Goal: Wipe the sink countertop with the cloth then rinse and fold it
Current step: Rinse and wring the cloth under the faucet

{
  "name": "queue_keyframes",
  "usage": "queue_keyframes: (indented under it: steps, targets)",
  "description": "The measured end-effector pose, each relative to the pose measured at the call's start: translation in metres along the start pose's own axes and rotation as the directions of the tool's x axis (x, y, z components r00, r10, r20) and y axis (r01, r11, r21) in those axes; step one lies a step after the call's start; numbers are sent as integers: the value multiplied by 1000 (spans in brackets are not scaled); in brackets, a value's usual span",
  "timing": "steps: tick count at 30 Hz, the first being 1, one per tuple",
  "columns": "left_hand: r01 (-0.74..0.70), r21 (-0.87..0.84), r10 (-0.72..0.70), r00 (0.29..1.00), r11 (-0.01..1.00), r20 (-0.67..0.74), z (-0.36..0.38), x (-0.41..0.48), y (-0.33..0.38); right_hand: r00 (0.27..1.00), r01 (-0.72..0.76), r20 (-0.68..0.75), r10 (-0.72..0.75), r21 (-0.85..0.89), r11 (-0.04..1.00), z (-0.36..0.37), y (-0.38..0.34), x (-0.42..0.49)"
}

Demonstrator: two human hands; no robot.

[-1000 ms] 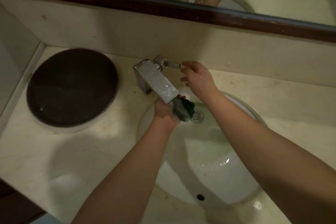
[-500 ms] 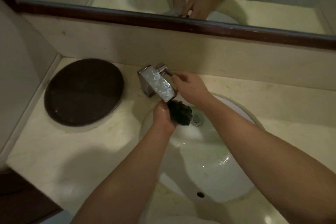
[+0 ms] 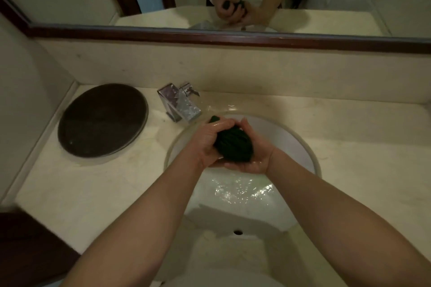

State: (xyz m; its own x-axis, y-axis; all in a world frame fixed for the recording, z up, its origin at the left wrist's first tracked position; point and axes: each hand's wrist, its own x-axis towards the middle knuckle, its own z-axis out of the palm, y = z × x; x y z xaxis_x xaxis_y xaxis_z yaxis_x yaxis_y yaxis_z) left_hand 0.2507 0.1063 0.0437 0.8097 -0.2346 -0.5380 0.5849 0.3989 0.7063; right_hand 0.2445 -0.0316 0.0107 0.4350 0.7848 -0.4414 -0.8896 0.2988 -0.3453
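Green cloth (image 3: 234,145) bunched between both hands.

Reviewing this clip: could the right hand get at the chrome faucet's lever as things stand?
Probably not at once: the right hand cups the balled dark green cloth with the left hand. The path to the chrome faucet's lever looks clear once it lets go.

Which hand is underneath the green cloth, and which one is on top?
The right hand is underneath, palm up, cupping the balled green cloth. The left hand is the one on top, its fingers wrapped over the cloth, above the sink.
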Motion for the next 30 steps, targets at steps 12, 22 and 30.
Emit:
queue_keyframes:
  steps: [12,22,30]
  targets:
    - [-72,12,73,978,997,-197,38,-1,-17,924,-318,-377,60,-673,668,21,-16,-39]
    - [47,-136,-114,827,990,-550,51,2,-29,760,-631,-416,-500,-657,-413,54,9,-35]
    - [-3,-118,-57,864,993,-500,60,-4,-26,737,-589,-304,-604,-728,-352,46,7,-45]
